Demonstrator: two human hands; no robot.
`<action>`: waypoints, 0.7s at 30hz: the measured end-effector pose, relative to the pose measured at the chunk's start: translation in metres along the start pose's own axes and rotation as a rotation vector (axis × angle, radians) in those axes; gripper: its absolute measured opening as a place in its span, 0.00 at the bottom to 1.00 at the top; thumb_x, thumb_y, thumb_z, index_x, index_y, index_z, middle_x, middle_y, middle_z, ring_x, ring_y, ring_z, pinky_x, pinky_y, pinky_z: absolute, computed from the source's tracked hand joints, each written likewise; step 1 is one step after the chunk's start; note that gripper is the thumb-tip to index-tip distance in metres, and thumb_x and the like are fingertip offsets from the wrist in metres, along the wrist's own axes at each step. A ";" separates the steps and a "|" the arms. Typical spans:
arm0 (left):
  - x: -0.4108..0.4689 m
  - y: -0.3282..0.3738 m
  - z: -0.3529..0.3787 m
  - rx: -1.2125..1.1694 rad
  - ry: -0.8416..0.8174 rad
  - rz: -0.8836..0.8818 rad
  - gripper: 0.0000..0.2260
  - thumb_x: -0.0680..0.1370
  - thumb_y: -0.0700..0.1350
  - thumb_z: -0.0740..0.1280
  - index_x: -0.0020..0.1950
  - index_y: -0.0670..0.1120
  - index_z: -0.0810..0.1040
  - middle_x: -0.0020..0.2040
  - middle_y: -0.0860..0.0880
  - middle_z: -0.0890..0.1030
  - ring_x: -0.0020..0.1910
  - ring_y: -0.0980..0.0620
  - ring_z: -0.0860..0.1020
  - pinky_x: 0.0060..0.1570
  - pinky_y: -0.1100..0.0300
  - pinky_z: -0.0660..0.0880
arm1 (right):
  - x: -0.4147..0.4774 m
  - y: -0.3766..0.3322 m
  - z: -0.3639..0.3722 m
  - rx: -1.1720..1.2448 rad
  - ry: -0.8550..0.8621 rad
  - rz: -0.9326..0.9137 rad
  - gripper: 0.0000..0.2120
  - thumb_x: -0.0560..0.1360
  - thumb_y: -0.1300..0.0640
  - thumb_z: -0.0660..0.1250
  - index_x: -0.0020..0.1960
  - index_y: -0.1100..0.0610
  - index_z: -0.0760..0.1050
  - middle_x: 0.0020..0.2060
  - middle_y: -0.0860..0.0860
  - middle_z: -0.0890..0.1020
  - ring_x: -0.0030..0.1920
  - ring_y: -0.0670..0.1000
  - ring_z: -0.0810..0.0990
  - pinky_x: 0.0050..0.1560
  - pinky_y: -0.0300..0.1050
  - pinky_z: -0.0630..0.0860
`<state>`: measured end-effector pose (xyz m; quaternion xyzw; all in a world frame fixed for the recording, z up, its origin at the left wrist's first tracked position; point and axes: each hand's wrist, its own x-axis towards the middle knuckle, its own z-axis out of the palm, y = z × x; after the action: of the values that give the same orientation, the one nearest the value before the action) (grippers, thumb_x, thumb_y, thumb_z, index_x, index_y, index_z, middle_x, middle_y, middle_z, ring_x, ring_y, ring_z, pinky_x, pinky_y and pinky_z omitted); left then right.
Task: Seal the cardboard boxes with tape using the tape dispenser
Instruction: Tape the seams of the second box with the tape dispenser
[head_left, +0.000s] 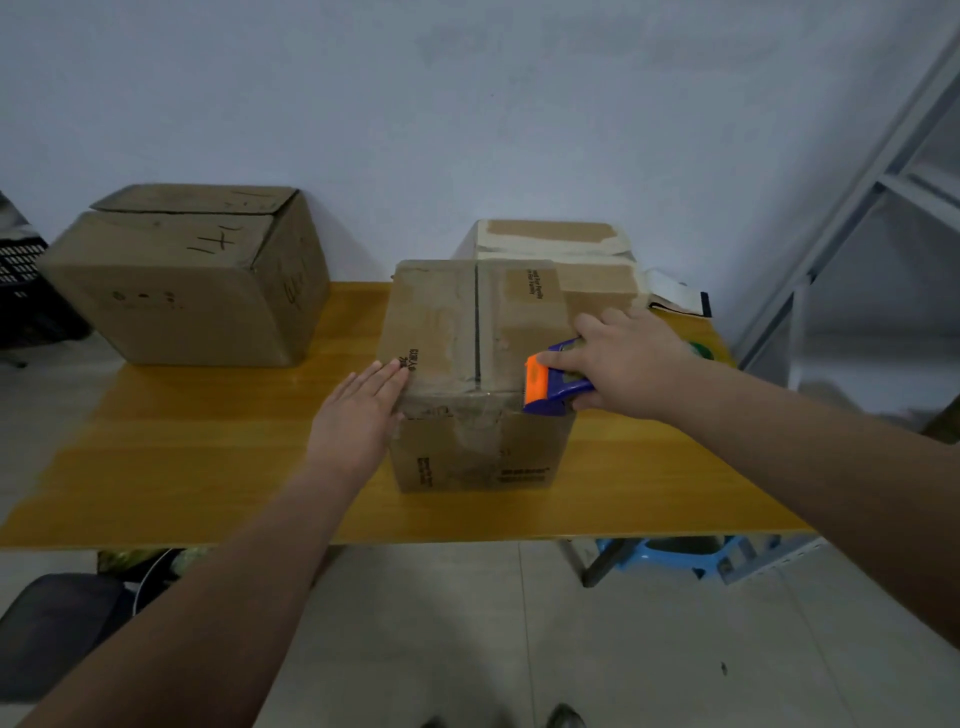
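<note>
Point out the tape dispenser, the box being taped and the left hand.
tape dispenser (563, 387): head view, on its blue body beside the orange end.
box (441, 327): head view, on its left top flap.
left hand (358, 415): head view, on the back of the hand.

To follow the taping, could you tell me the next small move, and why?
Probably pull the tape dispenser just past the right corner of the box and tilt it to cut: the right hand grips it there, the left hand steadies the box.

1 head cam, wide-angle, fwd & down, close over table (208, 467)
</note>
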<state>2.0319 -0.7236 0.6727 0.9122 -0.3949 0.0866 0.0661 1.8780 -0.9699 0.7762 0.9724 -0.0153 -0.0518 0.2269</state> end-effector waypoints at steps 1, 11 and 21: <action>0.000 0.002 -0.001 0.012 -0.002 -0.010 0.24 0.80 0.48 0.60 0.76 0.50 0.58 0.76 0.53 0.59 0.75 0.54 0.56 0.72 0.56 0.49 | 0.002 0.000 0.000 -0.006 0.000 -0.008 0.32 0.74 0.34 0.60 0.74 0.38 0.54 0.59 0.53 0.71 0.57 0.56 0.72 0.52 0.50 0.67; 0.017 0.082 -0.005 0.155 -0.008 0.186 0.31 0.78 0.55 0.61 0.77 0.50 0.52 0.77 0.49 0.56 0.76 0.49 0.50 0.71 0.48 0.38 | 0.002 0.002 -0.003 0.033 -0.008 -0.013 0.32 0.74 0.36 0.60 0.74 0.40 0.54 0.60 0.54 0.71 0.58 0.58 0.72 0.56 0.52 0.67; 0.035 0.119 0.002 0.267 -0.059 0.135 0.27 0.80 0.60 0.52 0.76 0.51 0.52 0.75 0.54 0.60 0.76 0.50 0.47 0.65 0.39 0.28 | 0.001 0.004 0.000 0.050 0.017 -0.017 0.32 0.74 0.35 0.61 0.74 0.41 0.57 0.59 0.56 0.71 0.57 0.59 0.72 0.54 0.53 0.68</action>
<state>1.9687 -0.8292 0.6841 0.8864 -0.4422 0.1156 -0.0737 1.8792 -0.9732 0.7779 0.9783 -0.0067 -0.0452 0.2022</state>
